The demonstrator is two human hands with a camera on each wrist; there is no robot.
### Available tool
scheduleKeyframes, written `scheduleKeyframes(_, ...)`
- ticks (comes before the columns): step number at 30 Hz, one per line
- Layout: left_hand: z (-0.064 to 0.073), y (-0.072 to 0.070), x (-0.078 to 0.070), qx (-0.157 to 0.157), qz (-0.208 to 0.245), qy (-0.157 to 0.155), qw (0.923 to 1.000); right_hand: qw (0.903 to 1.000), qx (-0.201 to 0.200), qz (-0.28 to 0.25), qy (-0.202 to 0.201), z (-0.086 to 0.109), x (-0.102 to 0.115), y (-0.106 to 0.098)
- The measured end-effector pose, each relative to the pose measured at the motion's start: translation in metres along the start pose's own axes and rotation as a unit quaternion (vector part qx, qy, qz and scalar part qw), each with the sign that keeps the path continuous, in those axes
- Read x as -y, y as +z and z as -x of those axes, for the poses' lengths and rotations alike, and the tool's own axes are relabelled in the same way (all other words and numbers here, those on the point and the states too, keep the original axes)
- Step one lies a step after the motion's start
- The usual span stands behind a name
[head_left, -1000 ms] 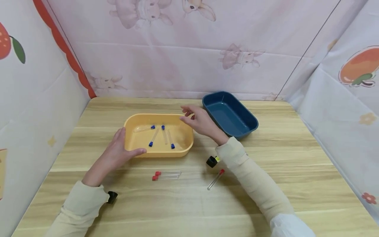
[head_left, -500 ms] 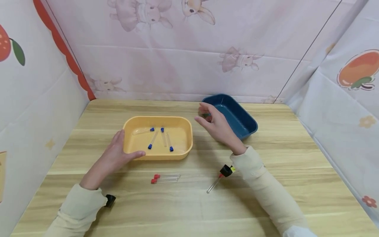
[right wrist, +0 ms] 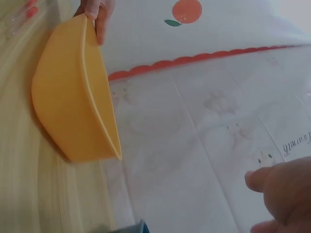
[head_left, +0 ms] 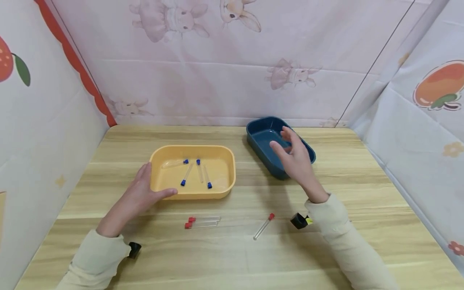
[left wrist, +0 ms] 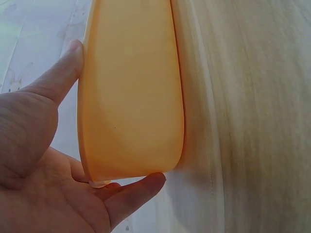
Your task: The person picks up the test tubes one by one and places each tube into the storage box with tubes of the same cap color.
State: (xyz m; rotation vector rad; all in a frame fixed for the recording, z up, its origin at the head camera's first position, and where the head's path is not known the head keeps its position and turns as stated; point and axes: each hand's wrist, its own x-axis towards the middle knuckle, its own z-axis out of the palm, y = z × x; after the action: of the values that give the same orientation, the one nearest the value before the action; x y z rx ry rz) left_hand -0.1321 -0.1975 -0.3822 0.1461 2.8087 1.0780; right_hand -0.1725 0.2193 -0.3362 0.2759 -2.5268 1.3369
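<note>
yellow tray (head_left: pixel 204 195) is held by left hand (head_left: pixel 140 190) while right hand (head_left: pixel 296 159) hovers loosely spread, empty.

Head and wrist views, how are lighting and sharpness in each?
Head: bright, a pale sheen on the tabletop, soft shadow beside the right sleeve; left wrist: tabletop shaded beside the yellow tray; right wrist: washed out at upper right, red tube caps blurry.

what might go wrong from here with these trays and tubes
The left hand grips one end of the yellow tray; tilting it could send the four loose blue-capped tubes sliding.
The single red-capped tube lies loose beside the black wrist device, which might knock it if lowered.
The right hand, over the blue tray, could bump its rim and shift it.
</note>
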Motion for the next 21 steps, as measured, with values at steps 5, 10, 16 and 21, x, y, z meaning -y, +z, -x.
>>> scheduleKeyframes(5,-0.001,0.000,-0.002,0.007,-0.003,-0.012,0.9999,0.9972,-0.044,-0.011,0.059,0.007,-0.012,-0.023)
scheduleKeyframes(10,-0.001,0.001,-0.001,0.006,0.001,-0.011,0.9999,0.9915,-0.079,-0.017,0.102,0.014,-0.022,-0.046)
scheduleKeyframes(16,-0.001,0.001,0.000,0.000,0.003,0.003,1.0000,0.9832,-0.118,-0.006,0.139,0.022,-0.034,-0.064)
scheduleKeyframes(21,-0.001,0.000,0.000,0.001,0.001,0.002,1.0000,0.9783,-0.139,0.010,0.153,0.029,-0.045,-0.070)
